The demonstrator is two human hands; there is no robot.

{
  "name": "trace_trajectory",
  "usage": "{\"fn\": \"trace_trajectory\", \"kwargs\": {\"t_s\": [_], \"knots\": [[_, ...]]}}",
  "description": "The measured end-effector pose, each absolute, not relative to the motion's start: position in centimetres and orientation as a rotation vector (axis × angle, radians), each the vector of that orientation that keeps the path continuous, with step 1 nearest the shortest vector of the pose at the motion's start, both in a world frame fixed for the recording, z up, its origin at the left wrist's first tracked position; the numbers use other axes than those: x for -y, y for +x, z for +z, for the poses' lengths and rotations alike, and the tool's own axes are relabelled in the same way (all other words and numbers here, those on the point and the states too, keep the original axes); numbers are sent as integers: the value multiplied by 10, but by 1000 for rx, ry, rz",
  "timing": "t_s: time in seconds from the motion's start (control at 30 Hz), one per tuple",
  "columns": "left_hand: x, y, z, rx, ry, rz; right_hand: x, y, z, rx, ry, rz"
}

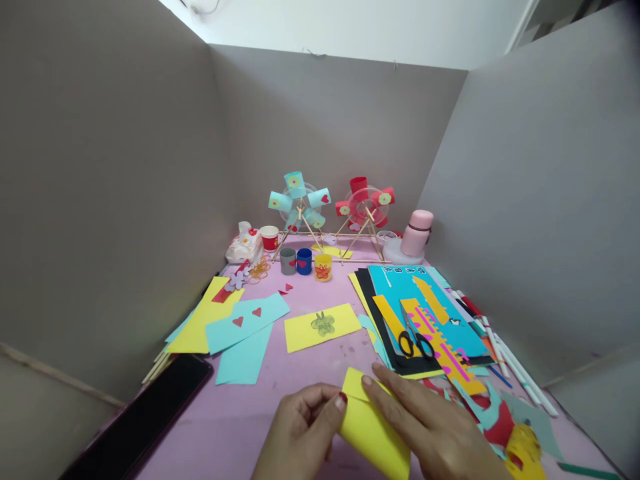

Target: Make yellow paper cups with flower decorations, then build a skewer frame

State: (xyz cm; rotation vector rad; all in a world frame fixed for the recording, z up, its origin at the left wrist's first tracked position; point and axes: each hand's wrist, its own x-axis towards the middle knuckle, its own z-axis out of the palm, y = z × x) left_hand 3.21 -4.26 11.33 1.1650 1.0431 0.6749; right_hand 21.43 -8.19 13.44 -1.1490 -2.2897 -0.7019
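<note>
A folded or curled piece of yellow paper (pixel 373 427) is between my hands at the near edge of the table. My left hand (pixel 303 427) pinches its left edge between thumb and fingers. Stretched fingers of my right hand (pixel 425 417) lie flat on the paper's upper right side; its thumb is hidden. Beyond them rests a yellow paper strip (pixel 300 333) with a green butterfly shape on it. To its left, a light blue strip (pixel 225 333) carrying red hearts overlaps another light blue strip (pixel 245 363).
Scissors (pixel 417 343) lie on coloured sheets (pixel 400 277) at the right, with paper scraps (pixel 495 417) nearer me. A phone (pixel 145 417) is at the left. Small paper cups (pixel 305 262) stand before two paper-and-stick wheels (pixel 300 200). A pink bottle (pixel 417 233) stands back right.
</note>
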Motion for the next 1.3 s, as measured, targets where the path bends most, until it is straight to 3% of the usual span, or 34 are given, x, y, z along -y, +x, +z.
{"fn": "trace_trajectory", "kwargs": {"t_s": [0.77,1.3], "knots": [[36,36,107,-1179,1191,733,89,237,117,2255,-1228,-682],[33,38,105,-1225,1189,751,89,230,126,2173,-1140,-490]]}}
